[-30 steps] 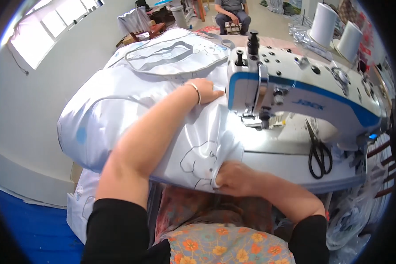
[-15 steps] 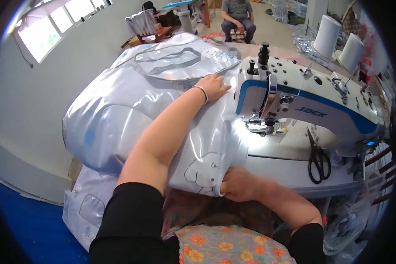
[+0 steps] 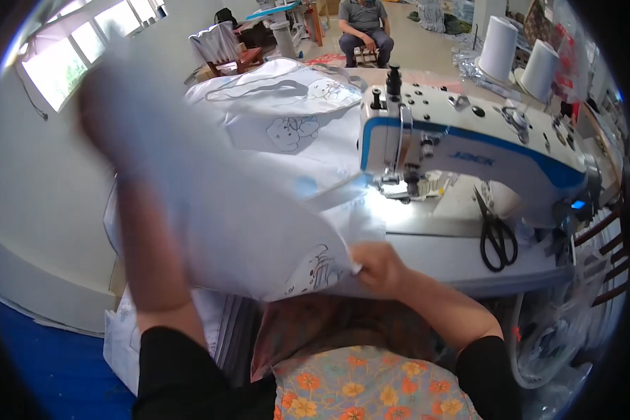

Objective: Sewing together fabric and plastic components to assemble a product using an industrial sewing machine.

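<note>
White glossy fabric (image 3: pixel 231 224) with printed cartoon animals spreads over the sewing table, its near part lifted in a blurred sheet. At the upper left my left hand (image 3: pixel 108 115) is raised high with the lifted fabric in its grip, though motion smears its fingers. My right hand (image 3: pixel 379 268) is closed on the near right corner of the fabric, just past the front table edge. A white and blue sewing machine (image 3: pixel 462 136) stands right of the fabric, its lamp lit by the needle. A strip of the fabric reaches toward the needle area.
Black-handled scissors (image 3: pixel 498 241) lie on the table (image 3: pixel 434 260) below the machine arm. Two white thread cones (image 3: pixel 498 49) stand behind it. More folded fabric (image 3: pixel 122 343) hangs at the lower left. A person (image 3: pixel 364 31) sits at the back, near a chair (image 3: pixel 220 47).
My left hand has swung from the fabric beside the machine to the upper left, lifting a sheet of it. My right hand stays at the near corner, slightly higher. The view has shifted a little.
</note>
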`<act>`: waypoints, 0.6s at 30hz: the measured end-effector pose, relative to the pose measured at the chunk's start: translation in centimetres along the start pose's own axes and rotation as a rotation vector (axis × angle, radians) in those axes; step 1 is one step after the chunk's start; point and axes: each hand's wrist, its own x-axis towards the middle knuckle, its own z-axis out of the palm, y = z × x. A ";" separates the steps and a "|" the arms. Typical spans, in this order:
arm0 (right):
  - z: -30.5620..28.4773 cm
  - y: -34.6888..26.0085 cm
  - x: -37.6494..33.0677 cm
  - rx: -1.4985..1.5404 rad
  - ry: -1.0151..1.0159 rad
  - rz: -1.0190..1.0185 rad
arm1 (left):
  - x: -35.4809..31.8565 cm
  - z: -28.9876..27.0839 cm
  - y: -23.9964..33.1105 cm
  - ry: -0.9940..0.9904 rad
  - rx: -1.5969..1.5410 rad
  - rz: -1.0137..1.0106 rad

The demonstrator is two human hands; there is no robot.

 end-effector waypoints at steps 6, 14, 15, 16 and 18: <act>4.6 -2.2 -4.0 0.118 0.273 -0.063 | -19.0 -32.4 -8.3 -0.679 0.137 -0.219; 5.6 -1.4 -7.0 -0.079 0.260 -0.073 | -25.4 -37.9 0.0 -1.460 0.179 -0.300; 5.5 -1.4 -7.0 -0.064 0.278 -0.079 | -23.2 -36.8 1.2 -1.279 0.137 -0.461; 5.3 -1.4 -6.9 -0.072 0.275 -0.078 | -20.6 -36.0 2.7 -1.043 -0.147 -0.488; 4.9 -1.4 -6.8 -0.072 0.263 -0.078 | -16.0 -33.0 6.1 -0.841 -0.494 -0.365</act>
